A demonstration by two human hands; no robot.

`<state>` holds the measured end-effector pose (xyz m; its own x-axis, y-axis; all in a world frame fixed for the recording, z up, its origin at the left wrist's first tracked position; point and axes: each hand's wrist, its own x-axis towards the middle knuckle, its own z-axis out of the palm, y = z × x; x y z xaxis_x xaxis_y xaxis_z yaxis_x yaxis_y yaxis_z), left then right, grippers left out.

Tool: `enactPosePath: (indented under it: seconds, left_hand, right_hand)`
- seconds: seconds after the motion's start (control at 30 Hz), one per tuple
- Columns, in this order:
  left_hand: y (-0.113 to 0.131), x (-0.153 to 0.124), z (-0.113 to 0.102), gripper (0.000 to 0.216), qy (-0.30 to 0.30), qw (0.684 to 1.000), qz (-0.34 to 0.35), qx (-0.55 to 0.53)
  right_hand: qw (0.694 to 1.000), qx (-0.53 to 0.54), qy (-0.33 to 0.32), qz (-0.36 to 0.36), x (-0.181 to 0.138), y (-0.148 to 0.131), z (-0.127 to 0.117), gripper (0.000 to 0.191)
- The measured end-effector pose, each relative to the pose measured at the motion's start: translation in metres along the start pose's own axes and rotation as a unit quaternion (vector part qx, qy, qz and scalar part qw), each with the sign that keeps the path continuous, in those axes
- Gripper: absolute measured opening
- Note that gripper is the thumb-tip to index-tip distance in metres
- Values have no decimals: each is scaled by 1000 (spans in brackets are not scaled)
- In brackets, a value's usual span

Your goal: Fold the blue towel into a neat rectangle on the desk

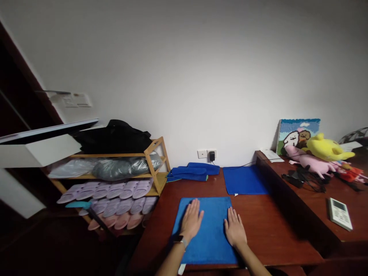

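Note:
A blue towel (211,237) lies spread out on the reddish-brown wooden table (273,230), with a white tag at its lower left corner. My left hand (192,221) rests flat on the towel's left part, fingers stretched out and thumb apart; a watch is on that wrist. Over the right edge of the same towel lies my right hand (235,228), also flat, its fingers pointing away from me. Farther back, a darker blue towel (244,180) lies flat near the wall. Several folded blue towels (189,171) are heaped at the table's back left.
On the left stands a wooden rack (156,168) with slippers (120,189), plastic-wrapped items and a black bag (117,138). A higher desk (304,199) on the right bears plush toys (327,147), cables and a white remote-like device (340,214). A black plug (212,155) sits in the wall socket.

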<state>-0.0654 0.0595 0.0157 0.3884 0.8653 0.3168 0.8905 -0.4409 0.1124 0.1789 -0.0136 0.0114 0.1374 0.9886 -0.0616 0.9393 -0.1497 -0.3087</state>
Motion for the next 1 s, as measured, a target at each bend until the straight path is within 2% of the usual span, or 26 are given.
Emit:
enactPosePath:
  seconds: [0.07, 0.13, 0.2, 0.27, 0.43, 0.53, 0.73, 0.9, 1.0]
  left_hand:
    - [42, -3, 8, 63, -20, 998, 60, -30]
    - [75, -9, 16, 63, -47, 994, 81, -50]
    - [88, -17, 21, 65, -68, 994, 73, -54]
    - [75, -28, 19, 67, -84, 994, 47, -45]
    - [-13, -65, -4, 73, -92, 992, -88, 12]
    - [-43, -82, -16, 74, -82, 988, -124, 32]
    - [-38, -85, -18, 73, -68, 989, -124, 33]
    - [-40, -83, -16, 74, -64, 990, -120, 37]
    - [-43, -82, -19, 74, -71, 989, -118, 43]
  right_hand:
    - [1000, 1, 1, -1, 0, 1, 2, 71]
    - [1000, -4, 2, -3, 0, 1, 3, 71]
    - [1000, -11, 3, -6, 0, 2, 4, 71]
    - [1000, -16, 0, -8, 0, 3, 5, 71]
    - [1000, -22, -4, 0, 0, 2, 6, 72]
    - [1000, -19, -1, 2, -1, 0, 2, 71]
    - [1000, -12, -1, -4, -22, -2, -6, 71]
    - [1000, 4, -8, -18, -60, 7, 8, 72]
    - [1000, 1, -6, -17, -72, 9, 12, 71]
